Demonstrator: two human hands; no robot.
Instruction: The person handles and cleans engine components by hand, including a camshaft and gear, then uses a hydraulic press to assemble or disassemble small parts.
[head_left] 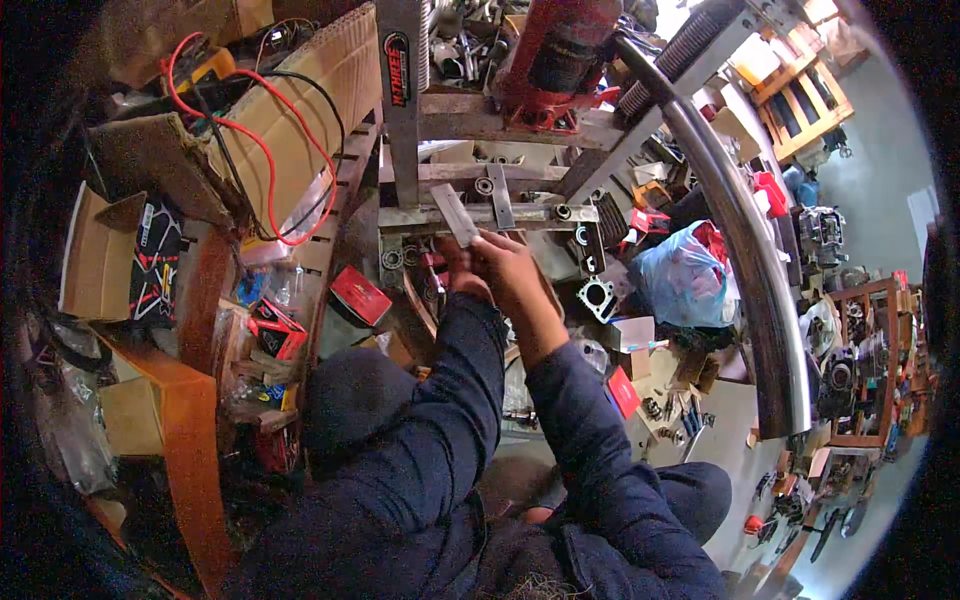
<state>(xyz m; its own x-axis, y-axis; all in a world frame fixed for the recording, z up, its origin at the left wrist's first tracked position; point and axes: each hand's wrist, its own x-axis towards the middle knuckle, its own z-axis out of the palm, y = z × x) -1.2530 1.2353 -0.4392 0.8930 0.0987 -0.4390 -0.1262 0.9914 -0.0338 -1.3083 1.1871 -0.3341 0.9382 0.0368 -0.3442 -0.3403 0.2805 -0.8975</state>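
Note:
A flat grey metal plate (455,214) rises tilted from my hands over the frame of a hydraulic shop press (450,126). Its near end is gripped by the closed fingers of my right hand (506,266). Right beside it, close under the plate's near end, is my left hand (464,272); its fingers are shaded and partly covered, so their hold cannot be made out. Another flat metal bar (502,196) lies across the press's beams, next to a small ring-shaped bearing (485,186). A red bottle jack (560,65) stands in the press above.
A long steel pipe (735,220) slants down the right side. Left are a cardboard box (280,130) with red and black cables, and a small red box (361,296). A stuffed plastic bag (685,275) and a metal gasket-shaped part (597,298) lie to the right.

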